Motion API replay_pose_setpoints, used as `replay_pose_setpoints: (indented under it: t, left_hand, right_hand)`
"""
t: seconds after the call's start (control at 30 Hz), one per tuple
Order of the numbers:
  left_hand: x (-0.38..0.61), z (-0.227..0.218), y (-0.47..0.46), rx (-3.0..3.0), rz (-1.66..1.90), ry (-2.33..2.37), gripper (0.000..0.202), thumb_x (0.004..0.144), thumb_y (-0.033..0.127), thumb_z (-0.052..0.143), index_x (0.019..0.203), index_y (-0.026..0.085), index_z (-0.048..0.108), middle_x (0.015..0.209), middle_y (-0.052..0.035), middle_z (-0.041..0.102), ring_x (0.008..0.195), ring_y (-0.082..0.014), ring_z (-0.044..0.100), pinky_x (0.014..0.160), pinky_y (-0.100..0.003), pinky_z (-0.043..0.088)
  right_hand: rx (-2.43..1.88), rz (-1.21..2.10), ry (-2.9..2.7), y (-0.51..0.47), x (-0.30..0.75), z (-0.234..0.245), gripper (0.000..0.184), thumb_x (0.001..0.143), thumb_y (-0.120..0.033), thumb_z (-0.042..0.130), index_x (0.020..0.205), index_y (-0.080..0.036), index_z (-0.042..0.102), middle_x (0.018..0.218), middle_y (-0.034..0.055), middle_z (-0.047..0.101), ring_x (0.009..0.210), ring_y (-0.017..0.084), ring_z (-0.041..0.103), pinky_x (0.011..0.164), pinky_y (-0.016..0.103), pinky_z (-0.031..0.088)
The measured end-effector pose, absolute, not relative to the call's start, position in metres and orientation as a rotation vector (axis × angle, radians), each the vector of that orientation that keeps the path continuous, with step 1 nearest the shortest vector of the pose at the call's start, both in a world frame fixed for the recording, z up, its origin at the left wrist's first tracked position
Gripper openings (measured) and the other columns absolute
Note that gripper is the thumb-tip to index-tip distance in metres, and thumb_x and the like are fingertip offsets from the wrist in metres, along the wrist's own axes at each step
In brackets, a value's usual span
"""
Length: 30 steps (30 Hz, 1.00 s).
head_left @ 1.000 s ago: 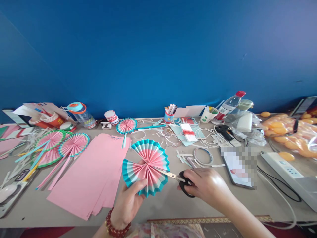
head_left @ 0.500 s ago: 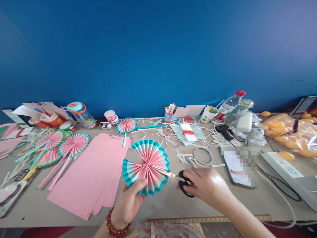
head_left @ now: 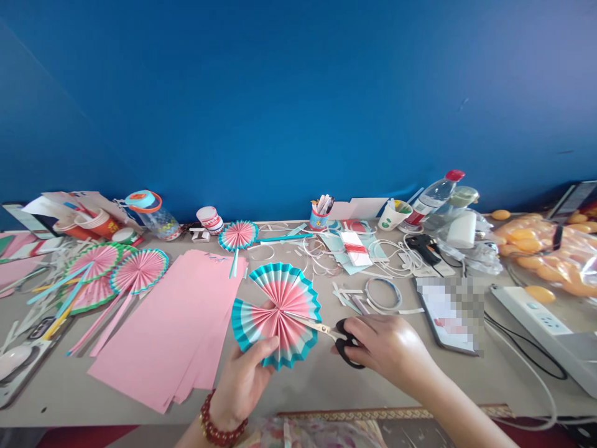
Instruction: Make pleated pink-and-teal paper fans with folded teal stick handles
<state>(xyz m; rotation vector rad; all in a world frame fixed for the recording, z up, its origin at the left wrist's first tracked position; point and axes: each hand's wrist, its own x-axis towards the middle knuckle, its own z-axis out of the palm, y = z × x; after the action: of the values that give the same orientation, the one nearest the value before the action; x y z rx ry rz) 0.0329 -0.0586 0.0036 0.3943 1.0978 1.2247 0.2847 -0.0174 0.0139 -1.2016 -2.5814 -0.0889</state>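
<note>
A pleated paper fan [head_left: 298, 286], pink in the middle with a white band and teal edge, is spread nearly into a full circle with a gap on its left. My left hand [head_left: 252, 373] grips it from below, thumb on the front and fingers mostly hidden behind. In my right hand [head_left: 382, 345] is a pair of scissors [head_left: 329, 331] with black handles, held by the loops. Their blades point left and lie across the fan's pleats near its centre. Whether the tips touch the paper I cannot tell.
Pink paper sheets [head_left: 163, 330] lie to the left, beside finished-looking fans [head_left: 140, 272]. Another teal-edged fan [head_left: 238, 236] lies behind. A phone [head_left: 448, 317] and a power strip [head_left: 541, 323] are on the right. Further back stand a bottle [head_left: 431, 199] and a pen cup [head_left: 319, 219].
The fan has shifted very slightly to the right with my left hand. My right hand and the scissors have barely moved.
</note>
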Motion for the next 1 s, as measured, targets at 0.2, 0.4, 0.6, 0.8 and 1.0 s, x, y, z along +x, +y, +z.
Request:
replay_pose_setpoints:
  t: [0.2,0.4,0.6,0.8,1.0]
  left_hand:
    - [0.032,0.001,-0.058,0.328,1.197,1.044,0.029,0.063,0.029,0.085,0.091,0.022,0.079,0.087,-0.0066,0.077,0.086,-0.0297,0.072,0.069,-0.034,0.058]
    - [0.03,-0.001,-0.055,0.282,1.226,0.991,0.044,0.065,0.023,0.085,0.108,0.018,0.075,0.101,-0.0088,0.077,0.096,-0.0306,0.071,0.075,-0.035,0.059]
    - [0.03,-0.007,-0.051,0.248,1.239,0.993,0.044,0.063,0.02,0.087,0.106,0.022,0.076,0.091,-0.0054,0.078,0.088,-0.0291,0.073,0.075,-0.035,0.059]
    - [0.032,-0.015,-0.05,0.25,1.226,1.013,0.034,0.06,0.021,0.088,0.092,0.025,0.079,0.09,-0.004,0.078,0.086,-0.0285,0.073,0.072,-0.034,0.059]
    - [0.037,-0.016,-0.049,0.311,1.23,1.028,0.027,0.059,0.025,0.088,0.084,0.025,0.079,0.091,-0.0055,0.078,0.085,-0.0292,0.072,0.067,-0.034,0.059]
  right_hand:
    - [-1.241,0.05,-2.554,-0.016,0.285,0.012,0.011,0.079,-0.023,0.07,0.081,-0.022,0.059,0.061,-0.0043,0.065,0.054,0.014,0.06,0.053,0.025,0.031]
    - [-1.31,0.273,-2.421,-0.012,0.292,0.01,0.019,0.075,-0.029,0.076,0.077,-0.022,0.059,0.062,-0.005,0.065,0.054,0.014,0.061,0.052,0.023,0.035]
    - [-1.361,0.605,-2.124,-0.009,0.296,0.005,0.028,0.079,-0.043,0.072,0.087,-0.023,0.055,0.065,-0.0035,0.064,0.047,0.012,0.052,0.048,0.023,0.039]
    - [-1.186,0.907,-1.81,-0.008,0.271,0.008,0.033,0.081,-0.034,0.071,0.108,-0.024,0.054,0.088,0.0026,0.066,0.066,0.014,0.058,0.068,0.027,0.05]
    - [-1.296,0.776,-1.982,0.001,0.243,0.016,0.03,0.07,-0.015,0.059,0.098,-0.024,0.059,0.057,-0.0094,0.04,0.051,0.011,0.046,0.056,0.023,0.036]
